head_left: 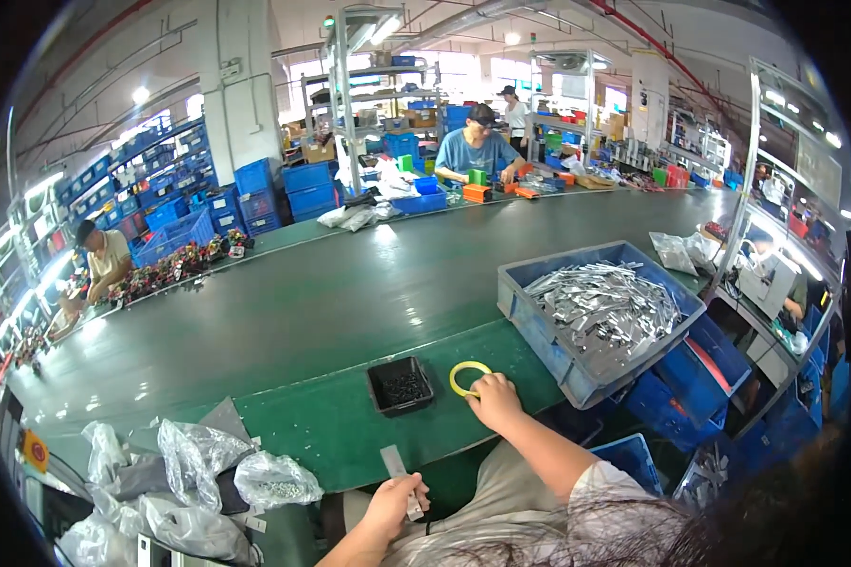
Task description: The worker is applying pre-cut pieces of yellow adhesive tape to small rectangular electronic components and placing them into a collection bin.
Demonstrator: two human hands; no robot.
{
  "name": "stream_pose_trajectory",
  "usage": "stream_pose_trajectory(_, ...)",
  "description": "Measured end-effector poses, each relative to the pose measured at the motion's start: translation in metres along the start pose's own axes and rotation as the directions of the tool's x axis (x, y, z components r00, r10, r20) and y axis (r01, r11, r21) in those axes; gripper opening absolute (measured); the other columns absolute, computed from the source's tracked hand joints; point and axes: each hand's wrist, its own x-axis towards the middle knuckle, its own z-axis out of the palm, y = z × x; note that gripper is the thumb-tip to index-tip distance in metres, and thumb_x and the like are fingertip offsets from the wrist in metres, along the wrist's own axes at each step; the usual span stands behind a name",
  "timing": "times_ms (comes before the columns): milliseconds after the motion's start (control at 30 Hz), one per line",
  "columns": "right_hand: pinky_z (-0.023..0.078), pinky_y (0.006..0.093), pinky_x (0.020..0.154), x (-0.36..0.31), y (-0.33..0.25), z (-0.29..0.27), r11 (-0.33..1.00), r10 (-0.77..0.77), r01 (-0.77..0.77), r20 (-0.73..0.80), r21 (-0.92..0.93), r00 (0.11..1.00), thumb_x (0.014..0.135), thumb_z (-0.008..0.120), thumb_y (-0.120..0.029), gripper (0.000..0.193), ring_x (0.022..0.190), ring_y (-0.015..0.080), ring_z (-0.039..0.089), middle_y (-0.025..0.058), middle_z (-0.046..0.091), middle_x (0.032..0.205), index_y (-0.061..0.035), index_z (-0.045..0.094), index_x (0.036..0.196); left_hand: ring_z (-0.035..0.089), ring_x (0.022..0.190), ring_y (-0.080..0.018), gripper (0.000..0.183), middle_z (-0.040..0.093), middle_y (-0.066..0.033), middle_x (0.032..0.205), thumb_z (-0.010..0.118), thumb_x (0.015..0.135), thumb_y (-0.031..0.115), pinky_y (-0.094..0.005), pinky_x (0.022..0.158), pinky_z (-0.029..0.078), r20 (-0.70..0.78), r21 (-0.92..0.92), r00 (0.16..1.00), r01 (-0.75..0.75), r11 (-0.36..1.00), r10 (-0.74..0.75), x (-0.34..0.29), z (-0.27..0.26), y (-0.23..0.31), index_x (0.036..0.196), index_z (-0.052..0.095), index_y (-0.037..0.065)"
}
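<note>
My left hand (395, 506), low in front of my lap, is closed around a flat grey metal strip (393, 461). The strip sticks out above and below the fingers. On the green bench edge, my right hand (494, 401) has its fingers closed on the near right side of a yellow ring (456, 378), which looks like a thin roll of tape. Just left of the ring stands a small black square tray (376, 401) with many tiny black parts inside; their exact kind is too small to make out.
A large blue bin (529, 331) heaped with metal strips stands to the right. Clear plastic bags (194, 463), one holding small parts, lie at the left. Beyond the bench runs a dark conveyor belt (284, 302). Across it a person (479, 151) works among orange and green pieces.
</note>
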Motion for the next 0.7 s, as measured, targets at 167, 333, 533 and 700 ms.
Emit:
stream_pose_trajectory(167, 0.040, 0.0480, 0.094, -0.008, 0.004, 0.006, 0.993, 0.079, -0.076, -0.027, 0.094, 0.996, 0.087, 0.068, -0.025, 0.015, 0.102, 0.0282, 0.060, 0.0077, 0.066, 0.095, -0.0104, 0.066, 0.090, 0.059, 0.060, -0.0182, 0.029, 0.060, -0.0054, 0.066, 0.064, 0.095, 0.028, -0.0326, 0.057, 0.046, -0.071, 0.020, 0.997, 0.024, 1.000, -0.023, 0.000, -0.001, -0.005, 0.076, 0.061, 0.006)
stream_pose_trajectory(333, 0.051, 0.0358, 0.082, -0.047, -0.039, -0.030, 0.585, 0.073, -0.134, 0.113, 0.800, 0.991, 0.100, 0.056, -0.011, 0.013, 0.076, 0.0206, 0.066, 0.0127, 0.068, 0.087, 0.0000, 0.051, 0.103, 0.051, 0.056, -0.0107, 0.032, 0.058, -0.0010, 0.062, 0.065, 0.094, 0.029, -0.0292, 0.054, 0.038, -0.096, 0.182, 0.994, -0.039, 0.983, 0.057, 0.007, -0.008, -0.015, 0.070, 0.061, 0.008)
stream_pose_trajectory(533, 0.046, 0.0270, 0.069, -0.097, -0.084, -0.075, 0.265, -0.151, -0.087, 0.130, 0.960, 0.980, 0.104, 0.050, -0.016, 0.020, 0.069, 0.0114, 0.051, 0.0067, 0.056, 0.081, -0.0003, 0.043, 0.113, 0.056, 0.063, -0.0108, 0.026, 0.056, -0.0013, 0.071, 0.062, 0.097, 0.012, -0.0262, 0.058, 0.045, 0.013, 0.117, 0.950, -0.312, 0.943, 0.313, -0.013, 0.016, 0.009, 0.073, 0.058, 0.004)
stream_pose_trajectory(700, 0.044, 0.0324, 0.076, -0.099, -0.086, -0.084, 0.439, -0.403, 0.277, -0.088, 0.855, 0.911, 0.103, 0.052, -0.016, 0.018, 0.069, 0.0146, 0.046, 0.0056, 0.056, 0.076, -0.0026, 0.043, 0.111, 0.054, 0.063, -0.0087, 0.027, 0.055, -0.0021, 0.077, 0.067, 0.091, 0.001, -0.0254, 0.055, 0.042, 0.009, 0.177, 0.846, -0.527, 0.832, 0.534, -0.037, 0.032, 0.013, 0.071, 0.049, 0.005)
